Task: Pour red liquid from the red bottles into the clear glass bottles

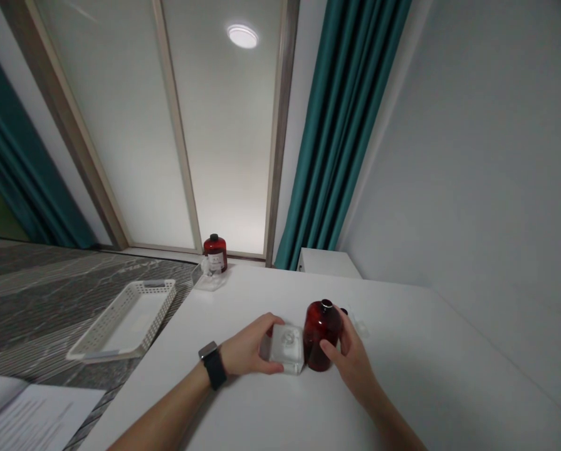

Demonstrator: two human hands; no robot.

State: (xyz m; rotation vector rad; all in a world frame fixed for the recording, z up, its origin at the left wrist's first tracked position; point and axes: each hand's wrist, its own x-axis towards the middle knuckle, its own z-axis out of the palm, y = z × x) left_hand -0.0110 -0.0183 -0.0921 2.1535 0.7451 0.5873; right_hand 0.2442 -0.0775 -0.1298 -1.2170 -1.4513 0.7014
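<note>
My left hand (pixel 252 346), with a dark watch on its wrist, is closed around the sides of a clear square container (pixel 287 349) near the middle of the white table. Directly to its right stands a dark red bottle (pixel 318 335), upright, its neck showing no cap. My right hand (pixel 350 354) grips this bottle from the right, the thumb across its front. Behind the right hand a small black cap-like piece (pixel 344 311) and a clear plastic piece (pixel 359 322) are partly hidden.
Another red bottle (pixel 215 254) with a black cap and white label stands at the table's far left corner beside a clear tray (pixel 209 280). Left of the white table (pixel 242 413) are a white perforated basket (pixel 120 326) and an open book (pixel 36 413). A white cabinet (pixel 330 262) stands beyond.
</note>
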